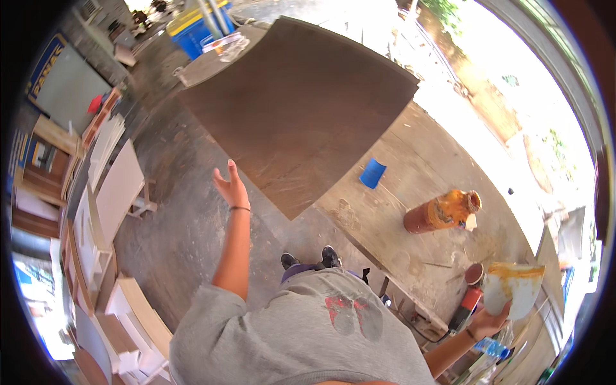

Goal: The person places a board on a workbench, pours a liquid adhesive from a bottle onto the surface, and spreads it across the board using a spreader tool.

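A large dark brown sheet (301,109) lies at a slant across the worktable (423,151), its near corner reaching past the table edge. Beside its left edge is my left hand (231,187), fingers and thumb apart, holding nothing; I cannot tell whether it touches the sheet. At the far right, my right hand (491,322) grips a pale, curved scoop-like piece (515,292) with yellow-orange smears along its upper edge. A bottle (436,213) coated in orange-brown glue-like stuff is on the table, and a small blue curved piece (372,173) sits nearer the sheet.
Close to my right hand are an orange-and-black power tool (467,305), a round brown disc (474,274) and a clear plastic bottle (493,348). Pale wooden panels and frames (122,192) stand along the left. Behind the sheet is a blue-and-yellow bin (192,38).
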Motion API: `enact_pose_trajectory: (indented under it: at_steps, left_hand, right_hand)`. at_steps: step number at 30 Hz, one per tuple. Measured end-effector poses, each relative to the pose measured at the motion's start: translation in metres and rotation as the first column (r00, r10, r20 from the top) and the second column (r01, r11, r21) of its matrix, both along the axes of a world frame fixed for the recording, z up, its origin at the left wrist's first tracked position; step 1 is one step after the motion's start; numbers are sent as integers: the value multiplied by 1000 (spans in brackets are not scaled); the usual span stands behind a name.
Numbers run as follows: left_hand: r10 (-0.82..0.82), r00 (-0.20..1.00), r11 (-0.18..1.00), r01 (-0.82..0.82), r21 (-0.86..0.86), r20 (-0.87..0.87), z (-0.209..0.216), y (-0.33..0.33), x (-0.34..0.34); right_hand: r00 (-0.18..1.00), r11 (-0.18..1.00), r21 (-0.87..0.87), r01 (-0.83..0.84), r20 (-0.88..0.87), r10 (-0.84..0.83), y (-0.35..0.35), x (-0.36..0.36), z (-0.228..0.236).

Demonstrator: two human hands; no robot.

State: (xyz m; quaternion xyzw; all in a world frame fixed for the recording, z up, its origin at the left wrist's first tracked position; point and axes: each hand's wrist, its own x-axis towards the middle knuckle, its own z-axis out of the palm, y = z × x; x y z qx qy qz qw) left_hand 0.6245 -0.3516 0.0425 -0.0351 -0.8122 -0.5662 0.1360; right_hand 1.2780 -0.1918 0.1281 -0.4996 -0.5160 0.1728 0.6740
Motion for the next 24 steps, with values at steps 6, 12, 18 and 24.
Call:
enact_pose_trajectory:
  at_steps: [6,12,18,24]
  left_hand:
    - [-565,677,735,153,661,471,-9,9,-19]
    - [-838,484,325,72,943,252,3,33,-38]
    - [-453,720,870,228,437,526,19,28,-58]
    - [-587,676,776,311,549,446,35,37,-73]
  right_hand:
    - [757,990,90,-105,653,21,-27,-108,-1]
    - [636,657,-220,-721,-585,503,-30,-218,14]
    - [546,564,-227,-794,-674,497,-21,-249,-9]
    - [514,535,-228,-813,-713,477,-8,-259,-17]
